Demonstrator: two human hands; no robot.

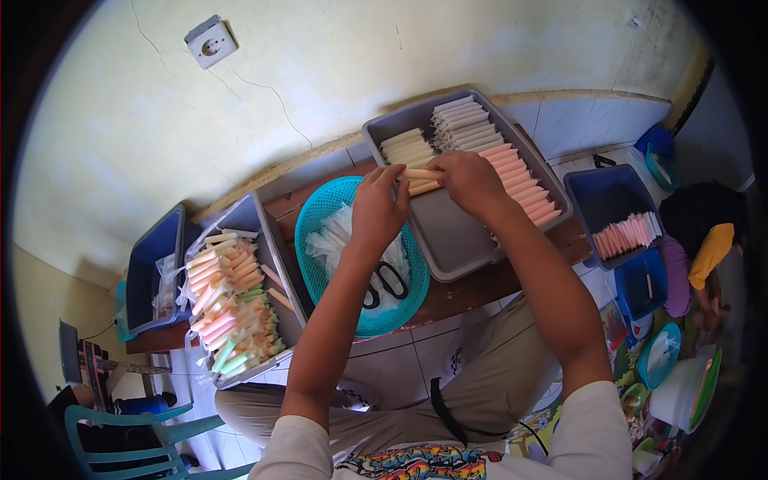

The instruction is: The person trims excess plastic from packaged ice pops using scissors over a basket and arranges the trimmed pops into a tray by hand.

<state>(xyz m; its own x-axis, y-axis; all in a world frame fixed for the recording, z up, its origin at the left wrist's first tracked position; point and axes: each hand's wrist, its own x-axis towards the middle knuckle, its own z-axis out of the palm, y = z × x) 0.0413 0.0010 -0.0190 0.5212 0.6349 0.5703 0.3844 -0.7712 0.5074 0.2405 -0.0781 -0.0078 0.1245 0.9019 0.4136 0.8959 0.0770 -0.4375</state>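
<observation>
My left hand (381, 202) and my right hand (474, 182) pinch the two ends of a pale orange stick (422, 174) over a grey tray (456, 240). Rows of wrapped sticks lie in that tray: cream ones (406, 147) at the left, whitish ones (464, 122) at the back, pink ones (520, 180) at the right, partly hidden by my right forearm. Left of the tray, a turquoise basket (358, 324) holds clear plastic wrappers (326, 240) and black-handled scissors (390, 280).
A grey bin (290, 300) heaped with coloured sticks (232, 296) stands at the left, beside a blue bin (144, 276). Another blue bin (588, 192) with pink sticks is at the right. A person in a yellow sleeve (712, 252) is at the far right. A green chair (132, 448) stands lower left.
</observation>
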